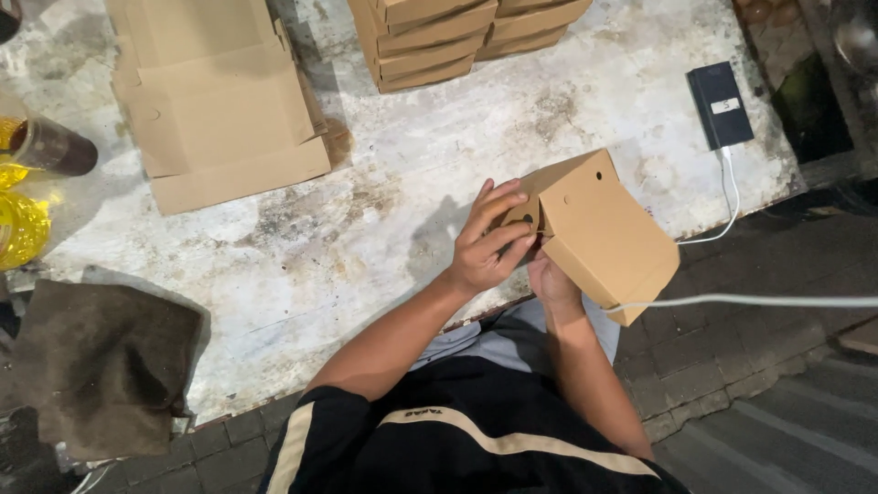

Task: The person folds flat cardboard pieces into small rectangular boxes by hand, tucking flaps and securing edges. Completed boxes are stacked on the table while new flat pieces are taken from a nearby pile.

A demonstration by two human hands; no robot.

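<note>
I hold a brown cardboard box [604, 229] with small round holes above the near edge of a worn white table [366, 229]. My left hand [489, 240] presses its fingers against the box's left end flap. My right hand [553, 279] grips the box from below, mostly hidden behind it.
A pile of flat unfolded cardboard blanks [215, 101] lies at the far left. Stacks of folded boxes [457, 37] stand at the far middle. A dark power bank [720, 105] with a white cable [732, 197] lies at the right. A dark cloth [101, 366] and yellow-liquid bottles [23, 224] sit at the left.
</note>
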